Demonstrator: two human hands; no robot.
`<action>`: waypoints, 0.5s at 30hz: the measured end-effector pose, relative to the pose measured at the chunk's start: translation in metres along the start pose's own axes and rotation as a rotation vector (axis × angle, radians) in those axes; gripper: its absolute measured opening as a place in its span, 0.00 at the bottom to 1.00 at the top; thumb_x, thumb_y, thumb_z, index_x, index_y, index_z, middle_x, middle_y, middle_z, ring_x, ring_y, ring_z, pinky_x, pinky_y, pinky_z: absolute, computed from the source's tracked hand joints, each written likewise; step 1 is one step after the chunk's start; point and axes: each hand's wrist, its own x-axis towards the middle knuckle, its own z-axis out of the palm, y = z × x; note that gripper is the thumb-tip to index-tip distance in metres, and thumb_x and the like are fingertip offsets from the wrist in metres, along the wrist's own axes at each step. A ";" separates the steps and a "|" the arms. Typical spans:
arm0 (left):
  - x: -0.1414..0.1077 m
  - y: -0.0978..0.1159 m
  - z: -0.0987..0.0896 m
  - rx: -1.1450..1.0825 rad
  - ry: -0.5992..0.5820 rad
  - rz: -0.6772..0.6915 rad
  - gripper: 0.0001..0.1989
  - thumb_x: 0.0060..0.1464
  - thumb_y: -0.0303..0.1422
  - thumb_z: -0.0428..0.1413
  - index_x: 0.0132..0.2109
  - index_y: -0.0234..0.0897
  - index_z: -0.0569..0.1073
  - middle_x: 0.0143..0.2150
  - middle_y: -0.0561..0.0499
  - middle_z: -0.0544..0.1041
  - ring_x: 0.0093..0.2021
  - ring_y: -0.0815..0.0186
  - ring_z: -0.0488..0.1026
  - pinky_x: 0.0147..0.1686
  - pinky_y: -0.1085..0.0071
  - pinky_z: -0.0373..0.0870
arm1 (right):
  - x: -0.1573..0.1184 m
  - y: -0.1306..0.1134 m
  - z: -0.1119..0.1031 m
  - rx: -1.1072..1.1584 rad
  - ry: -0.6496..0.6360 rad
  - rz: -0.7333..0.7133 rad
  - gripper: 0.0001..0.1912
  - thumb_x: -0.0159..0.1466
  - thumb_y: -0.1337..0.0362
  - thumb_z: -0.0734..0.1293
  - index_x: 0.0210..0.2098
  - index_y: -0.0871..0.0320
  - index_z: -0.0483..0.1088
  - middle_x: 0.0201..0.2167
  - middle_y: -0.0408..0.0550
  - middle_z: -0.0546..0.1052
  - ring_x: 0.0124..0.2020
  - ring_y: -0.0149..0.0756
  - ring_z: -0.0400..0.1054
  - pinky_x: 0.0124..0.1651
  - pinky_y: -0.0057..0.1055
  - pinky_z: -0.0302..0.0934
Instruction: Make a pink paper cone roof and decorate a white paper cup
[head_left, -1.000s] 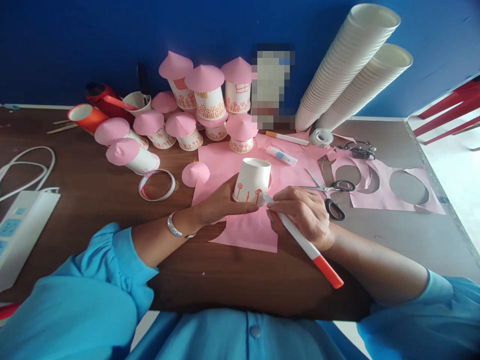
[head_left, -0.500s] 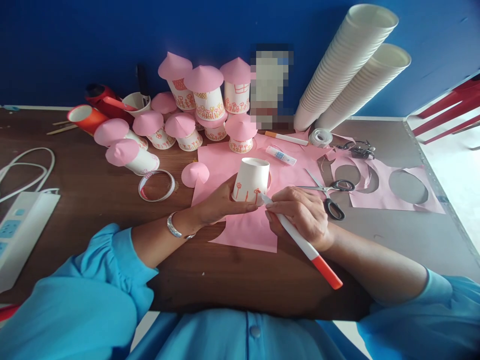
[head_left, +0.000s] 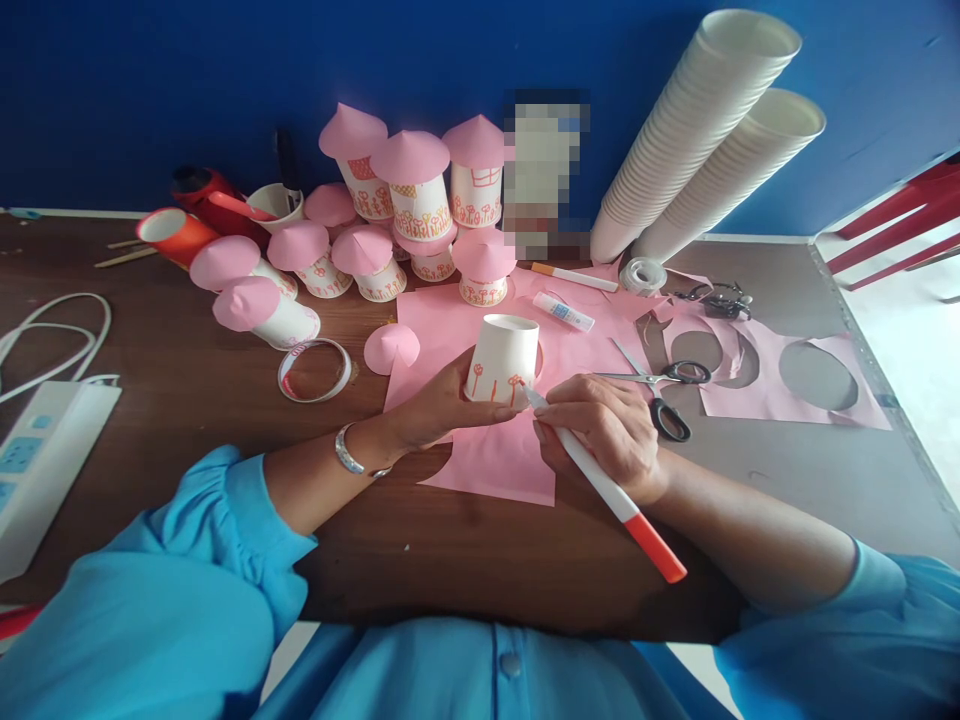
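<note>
A white paper cup (head_left: 504, 350) is held upside down in my left hand (head_left: 442, 405), fingers round its left side and thumb along the lower edge. Red flowers and stems are drawn near its wide rim. My right hand (head_left: 604, 435) grips a white marker pen (head_left: 600, 478) with a red end, its tip at the cup's lower right, by a drawn flower. Beneath both hands lies pink paper (head_left: 502, 465). Just right of my right hand are scissors (head_left: 667, 395) with black handles, their blades apart.
Several decorated cups with pink cone tops (head_left: 411, 185) stand at the back left. Two tall stacks of paper cups (head_left: 675, 140) lean on the blue wall. A glue stick (head_left: 564, 311), tape roll (head_left: 315, 371), loose pink cone (head_left: 391, 349) and power strip (head_left: 49, 460) also lie here.
The marker tip has shifted very slightly at the cup's lower right. Both hands keep their hold, and the cup stays nearly in place.
</note>
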 end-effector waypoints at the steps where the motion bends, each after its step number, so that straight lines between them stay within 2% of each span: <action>1: 0.000 0.000 0.000 -0.001 -0.001 0.000 0.23 0.51 0.38 0.71 0.50 0.38 0.72 0.47 0.48 0.78 0.45 0.63 0.75 0.46 0.65 0.73 | 0.000 0.000 0.000 0.001 -0.001 0.001 0.11 0.64 0.74 0.68 0.44 0.56 0.67 0.29 0.44 0.76 0.27 0.33 0.71 0.29 0.30 0.69; 11: 0.000 0.007 0.005 -0.003 0.008 -0.006 0.23 0.50 0.37 0.71 0.49 0.37 0.72 0.47 0.48 0.78 0.43 0.64 0.75 0.45 0.66 0.73 | -0.001 0.000 0.001 0.022 -0.004 -0.026 0.11 0.63 0.76 0.68 0.43 0.58 0.68 0.28 0.44 0.75 0.27 0.35 0.71 0.29 0.31 0.68; 15: 0.000 0.006 0.003 0.007 -0.006 0.002 0.21 0.51 0.37 0.70 0.49 0.38 0.72 0.43 0.50 0.78 0.43 0.64 0.75 0.44 0.66 0.73 | 0.000 0.000 0.000 0.006 -0.005 -0.015 0.10 0.64 0.75 0.68 0.43 0.56 0.68 0.28 0.43 0.75 0.26 0.33 0.70 0.29 0.30 0.68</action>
